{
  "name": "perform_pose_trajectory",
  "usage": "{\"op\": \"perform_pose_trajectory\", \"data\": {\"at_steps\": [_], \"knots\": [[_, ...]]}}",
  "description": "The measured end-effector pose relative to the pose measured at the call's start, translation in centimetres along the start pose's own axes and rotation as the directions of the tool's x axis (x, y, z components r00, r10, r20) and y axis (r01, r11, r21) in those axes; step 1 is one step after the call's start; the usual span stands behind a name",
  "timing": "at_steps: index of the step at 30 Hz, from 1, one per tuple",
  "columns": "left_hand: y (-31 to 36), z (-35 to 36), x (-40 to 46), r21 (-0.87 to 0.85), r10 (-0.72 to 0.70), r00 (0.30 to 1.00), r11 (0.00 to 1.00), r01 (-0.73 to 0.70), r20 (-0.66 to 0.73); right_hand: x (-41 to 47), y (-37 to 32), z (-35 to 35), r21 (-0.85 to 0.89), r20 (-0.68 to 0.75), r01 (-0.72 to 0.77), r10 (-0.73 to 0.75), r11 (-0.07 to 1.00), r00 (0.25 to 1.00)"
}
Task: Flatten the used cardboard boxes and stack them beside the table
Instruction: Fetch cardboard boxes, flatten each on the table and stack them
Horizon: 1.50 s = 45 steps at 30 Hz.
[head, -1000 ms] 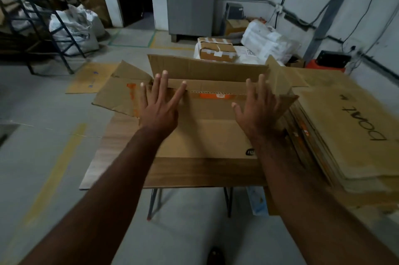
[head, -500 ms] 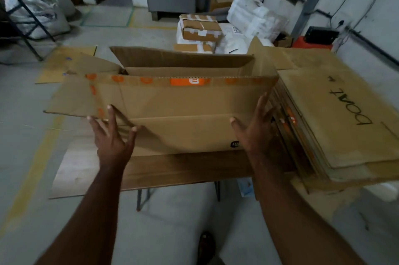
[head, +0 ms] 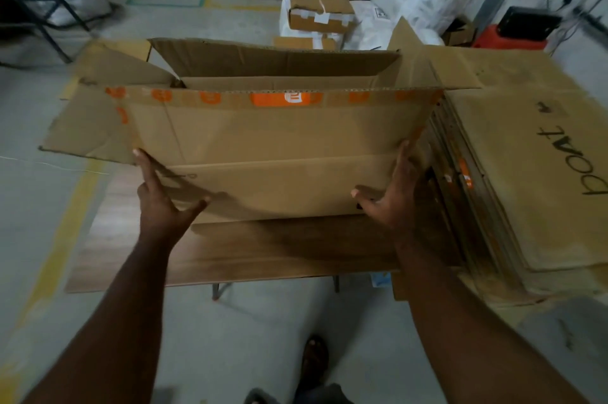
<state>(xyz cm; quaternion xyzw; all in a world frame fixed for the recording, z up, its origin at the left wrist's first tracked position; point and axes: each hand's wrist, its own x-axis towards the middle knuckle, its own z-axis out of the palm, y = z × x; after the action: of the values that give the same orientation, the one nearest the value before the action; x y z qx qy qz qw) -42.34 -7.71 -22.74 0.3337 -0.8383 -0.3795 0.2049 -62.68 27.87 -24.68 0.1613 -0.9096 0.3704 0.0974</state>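
Head-worn camera looks forward and down, close over the table (head: 263,259).

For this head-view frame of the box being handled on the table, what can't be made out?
- Left hand and right hand: fingertips lie against the cardboard box, whose panel hides any grip behind it.
- Inside of the box: hidden by its near flap.
- Stack of flattened boxes: right side cut off by the frame edge; layer count blurred.
- Table: far part covered by the box.
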Motion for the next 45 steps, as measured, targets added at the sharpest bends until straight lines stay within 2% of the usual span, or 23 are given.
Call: {"op": "perform_pose_trajectory", "data": {"at_steps": [2,5,10,12,16,20,22,25,30,36,42,43,45], "knots": [[0.9,-0.4,0.7,-0.002,0.017,1.0,1.0,-0.017,-0.001,1.0,-0.4,-0.2,0.011,-0.022,0.011,-0.011,1.0,1.0],[2.5,-1.0,1.2,0.085,0.014,0.999,0.996,-0.01,-0.043,2.4,-2.3,-0.9,-0.013,-0.059,-0.02,0.019,1.0,0.998],[4.7,-2.8,2.5,0.153,0.063,0.995,0.987,-0.051,-0.072,5.2,-7.2,-3.2,-0.108,-0.041,-0.177,0.173,0.978,0.984],[5.6,-3.9,3.4,0.201,0.074,0.994,0.978,-0.058,-0.077,6.4,-8.4,-4.3,-0.171,-0.033,-0.19,0.187,0.967,0.982],[7.9,-6.4,4.9,0.272,-0.009,1.0,0.962,0.011,-0.01,7.5,-10.2,-6.1,-0.23,-0.014,-0.17,0.172,0.958,0.985],[7.6,-7.1,6.1,0.332,-0.095,0.981,0.942,0.035,0.167,8.2,-10.0,-5.5,-0.21,0.049,-0.123,0.136,0.97,0.989],[6.5,-6.8,5.5,0.327,-0.151,0.965,0.942,0.074,0.215,7.8,-9.3,-4.8,-0.215,0.119,-0.146,0.174,0.966,0.978],[5.1,-6.0,4.1,0.325,-0.178,0.962,0.94,0.104,0.208,6.0,-8.5,-4.3,-0.29,0.171,-0.214,0.27,0.933,0.948],[5.2,-6.5,4.4,0.383,-0.194,0.969,0.915,0.122,0.155,6.1,-8.5,-4.3,-0.305,0.231,-0.25,0.326,0.919,0.916],[5.2,-6.6,5.5,0.509,-0.353,0.915,0.834,0.214,0.194,6.5,-8.0,-4.1,-0.338,0.351,-0.248,0.367,0.908,0.861],[5.6,-6.2,4.0,0.594,-0.33,0.925,0.788,0.16,0.188,6.2,-8.3,-3.8,-0.368,0.339,-0.23,0.36,0.901,0.869],[5.9,-5.8,3.4,0.623,-0.274,0.946,0.775,0.111,0.172,6.0,-8.3,-3.9,-0.378,0.329,-0.228,0.361,0.897,0.873],[6.8,-4.5,1.4,0.632,-0.027,0.986,0.771,-0.084,0.164,5.1,-8.9,-4.1,-0.424,0.271,-0.182,0.316,0.887,0.909]]}}
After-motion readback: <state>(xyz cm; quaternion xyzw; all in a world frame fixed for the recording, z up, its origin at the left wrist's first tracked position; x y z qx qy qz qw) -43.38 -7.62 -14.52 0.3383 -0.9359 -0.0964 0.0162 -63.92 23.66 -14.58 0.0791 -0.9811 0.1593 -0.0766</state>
